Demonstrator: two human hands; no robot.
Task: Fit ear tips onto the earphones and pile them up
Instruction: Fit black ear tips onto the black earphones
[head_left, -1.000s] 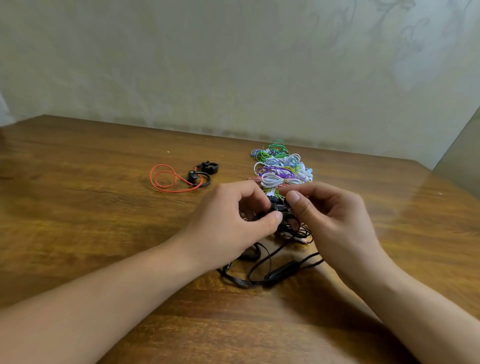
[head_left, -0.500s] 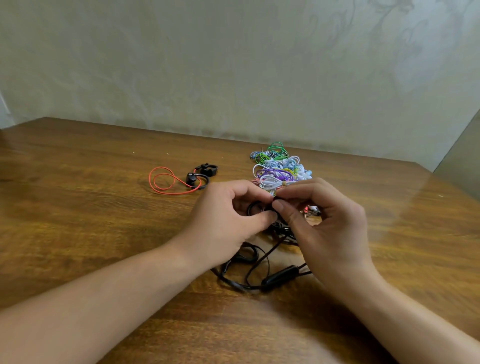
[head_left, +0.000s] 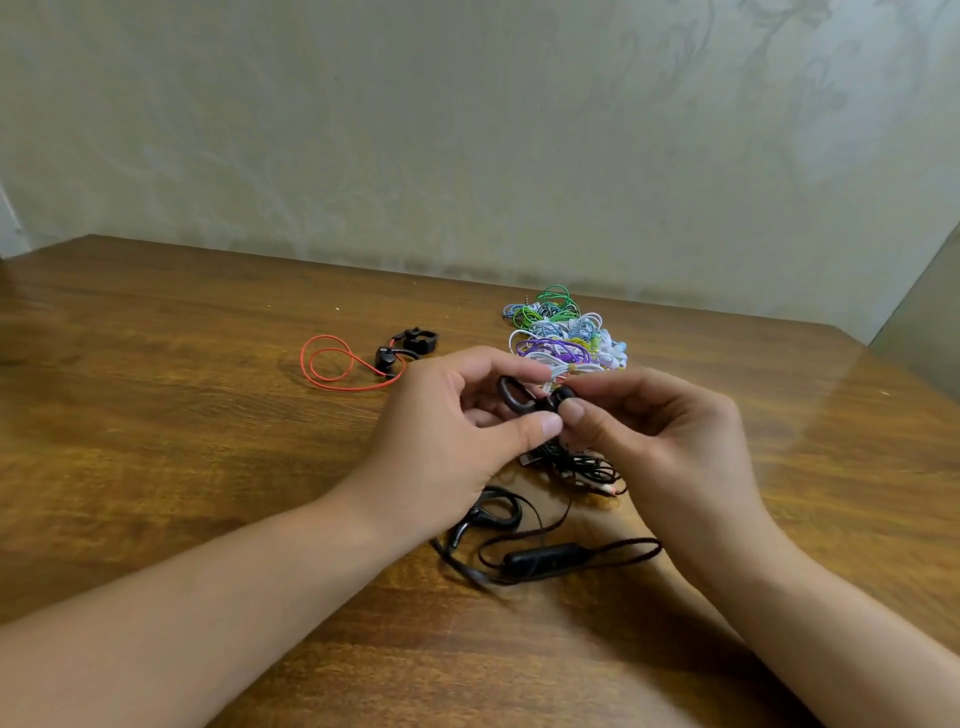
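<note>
While the black cable (head_left: 566, 558) is trailing on the counter (head_left: 208, 467), the left hand (head_left: 447, 441) and right hand (head_left: 670, 441) are each keeping a narrow pinching grip on the black earphone (head_left: 530, 397).

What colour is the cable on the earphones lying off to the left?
Red cable, black earpieces; head view.

1. The left hand (head_left: 447, 441) and right hand (head_left: 660, 431) together pinch a black earbud (head_left: 540, 401) above the wooden table (head_left: 156, 441).
2. Its cable (head_left: 545, 558) trails toward 6 o'clock.
3. A colourful earphone pile (head_left: 563, 338) lies at 12 o'clock.
4. A red-corded earphone (head_left: 358, 361) lies at 10 o'clock.
</note>
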